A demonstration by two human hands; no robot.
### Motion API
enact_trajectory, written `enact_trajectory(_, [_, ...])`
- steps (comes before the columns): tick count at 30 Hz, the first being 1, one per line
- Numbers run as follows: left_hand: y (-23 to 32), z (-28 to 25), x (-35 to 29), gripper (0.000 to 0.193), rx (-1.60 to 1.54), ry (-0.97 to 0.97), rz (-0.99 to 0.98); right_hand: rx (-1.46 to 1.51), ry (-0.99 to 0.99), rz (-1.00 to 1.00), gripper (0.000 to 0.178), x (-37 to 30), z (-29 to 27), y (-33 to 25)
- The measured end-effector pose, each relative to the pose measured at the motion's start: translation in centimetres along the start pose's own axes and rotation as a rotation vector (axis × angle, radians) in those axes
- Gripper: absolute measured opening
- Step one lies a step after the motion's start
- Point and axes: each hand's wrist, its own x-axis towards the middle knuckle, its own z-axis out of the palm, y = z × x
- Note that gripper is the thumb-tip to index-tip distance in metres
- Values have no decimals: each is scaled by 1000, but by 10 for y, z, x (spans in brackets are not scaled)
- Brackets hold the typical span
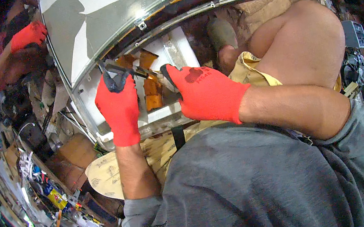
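My left hand (119,107), in a red glove with dark fingertips, is closed at the lower left corner of a large flat panel (108,14). Its fingers pinch a thin dark strip (118,68) beside the panel's edge. My right hand (208,91), gloved the same way, is closed around a greyish object, mostly hidden, that points toward the left hand; I cannot make out its kind. Below and between the hands, several orange-brown film pieces (153,101) lie in a white tray-like frame (179,46).
At the upper left is another person's red-gloved hand (29,35) by the panel's edge. My bare leg (300,50) is bent at the right. Cluttered parts (66,203) lie at the lower left, and a grey box (354,34) stands at the far right.
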Motion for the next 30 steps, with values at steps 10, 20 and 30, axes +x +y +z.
enact_trajectory(10, [3,-1,-1,20,38,19,11,-54,29,0,62,1,5,-6])
enact_trajectory(20, [7,1,-7,20,103,57,32,-33,50,-47,62,-2,8,-4])
enact_trajectory(30, [5,1,-7,19,57,64,0,-27,1,-36,61,0,2,-10])
